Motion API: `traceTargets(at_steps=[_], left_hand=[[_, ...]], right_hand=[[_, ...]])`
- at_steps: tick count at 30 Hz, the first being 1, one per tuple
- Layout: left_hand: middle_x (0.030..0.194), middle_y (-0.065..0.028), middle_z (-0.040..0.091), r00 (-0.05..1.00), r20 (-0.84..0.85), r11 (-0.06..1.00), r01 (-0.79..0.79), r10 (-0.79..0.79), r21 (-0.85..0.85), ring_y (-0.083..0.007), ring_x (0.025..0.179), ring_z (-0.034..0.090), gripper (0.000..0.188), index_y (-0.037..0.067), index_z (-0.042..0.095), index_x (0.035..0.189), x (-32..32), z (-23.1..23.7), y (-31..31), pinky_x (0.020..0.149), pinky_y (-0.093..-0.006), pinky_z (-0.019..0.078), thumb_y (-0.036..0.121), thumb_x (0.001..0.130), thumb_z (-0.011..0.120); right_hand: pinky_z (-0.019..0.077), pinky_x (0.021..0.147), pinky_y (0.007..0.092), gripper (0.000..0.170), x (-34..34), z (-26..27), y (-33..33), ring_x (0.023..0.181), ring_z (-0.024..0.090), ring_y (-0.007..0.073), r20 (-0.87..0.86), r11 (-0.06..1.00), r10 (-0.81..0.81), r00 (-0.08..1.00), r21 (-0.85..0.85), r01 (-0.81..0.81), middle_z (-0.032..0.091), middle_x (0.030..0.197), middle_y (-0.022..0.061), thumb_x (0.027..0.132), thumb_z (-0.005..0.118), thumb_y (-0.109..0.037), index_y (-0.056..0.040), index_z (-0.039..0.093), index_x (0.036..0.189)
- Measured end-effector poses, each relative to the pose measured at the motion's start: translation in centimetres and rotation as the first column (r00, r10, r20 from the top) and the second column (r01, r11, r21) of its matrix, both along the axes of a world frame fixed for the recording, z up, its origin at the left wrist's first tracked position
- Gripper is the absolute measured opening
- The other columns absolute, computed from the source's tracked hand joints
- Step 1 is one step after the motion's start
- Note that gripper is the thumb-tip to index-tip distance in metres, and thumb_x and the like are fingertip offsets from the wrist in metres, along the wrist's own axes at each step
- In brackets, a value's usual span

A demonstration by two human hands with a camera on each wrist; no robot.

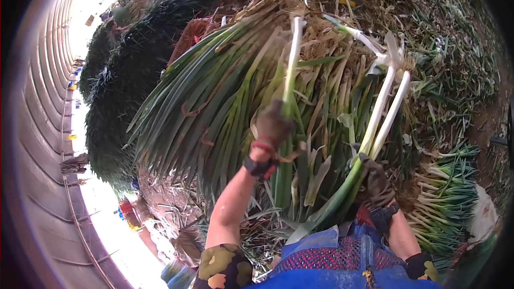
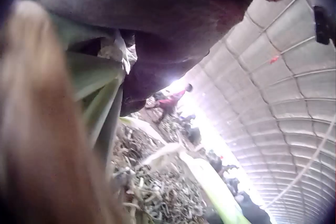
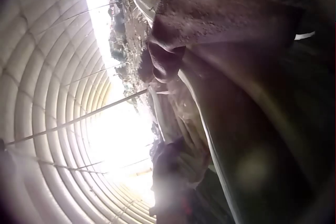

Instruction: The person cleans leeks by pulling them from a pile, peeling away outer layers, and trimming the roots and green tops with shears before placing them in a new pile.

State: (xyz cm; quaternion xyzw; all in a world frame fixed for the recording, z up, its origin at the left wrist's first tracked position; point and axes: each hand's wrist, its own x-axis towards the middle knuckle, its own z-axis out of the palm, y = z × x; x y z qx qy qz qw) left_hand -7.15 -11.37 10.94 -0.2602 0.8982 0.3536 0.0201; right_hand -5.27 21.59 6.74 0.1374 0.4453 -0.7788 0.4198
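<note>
Leeks (image 1: 198, 107) lie piled before the person, just right of a dark heap (image 1: 123, 85), their long axes fanning from lower left to straight down, roots at the top. Over the pile, the left hand (image 1: 274, 124), gloved and blurred, holds one leek (image 1: 293, 53) closely; its white end points away from the person, almost straight up with a slight lean right. The left forearm rises from the bottom, leaning right. Further right, the gloved right hand (image 1: 379, 182) grips a pair (image 1: 382, 101) below the white stalks, whose rooted ends slant up and right; their leaves run down and left towards the lap. The right forearm leans left. At far right, thinner stalks (image 1: 450, 198) lie stacked, roughly crosswise.
</note>
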Motion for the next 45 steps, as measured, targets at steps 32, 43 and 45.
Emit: traceTargets(at_steps=[32, 43, 45], left_hand=[[0.104, -0.0153, 0.071, 0.991, 0.127, 0.920, 0.009, 0.044, -0.391, -0.0382, 0.099, 0.067, 0.039, 0.014, 0.066, 0.111, -0.5, 1.9, -13.5, 0.085, -0.0464, 0.0523, 0.029, 0.075, 0.073], [0.097, -0.0024, 0.069, 0.917, 0.235, 0.615, 0.014, -0.322, 0.788, -0.0125, 0.080, 0.064, 0.047, 0.007, 0.062, 0.122, 4.1, 3.3, 9.5, 0.076, -0.0285, 0.0540, 0.023, 0.082, 0.080], [0.102, -0.0040, 0.070, 0.897, 0.104, 0.607, 0.202, -0.430, 0.769, -0.0138, 0.084, 0.065, 0.059, 0.007, 0.057, 0.129, 6.7, -1.0, 14.0, 0.079, -0.0292, 0.0544, 0.025, 0.079, 0.082]], right_hand=[[0.0531, 0.084, 0.0343, 0.047, 3.7, -3.7, 6.0, 0.088, 0.066, 0.0227, -0.012, 0.942, -0.232, 0.973, 0.246, 0.227, 0.069, 0.096, 0.0108, 0.095, 0.058, -0.039, 0.0006, 0.063, 0.119], [0.0533, 0.083, 0.0323, 0.045, 2.5, -0.3, 1.0, 0.089, 0.064, 0.0196, 0.140, 0.997, -0.071, 0.988, -0.026, 0.076, 0.065, 0.109, 0.0097, 0.098, 0.059, -0.036, 0.0007, 0.058, 0.124], [0.0543, 0.074, 0.0350, 0.047, 2.6, -1.0, 0.6, 0.081, 0.065, 0.0187, -0.315, 0.955, 0.248, 0.916, 0.238, -0.177, 0.069, 0.097, 0.0091, 0.099, 0.057, -0.043, -0.0003, 0.063, 0.118]])
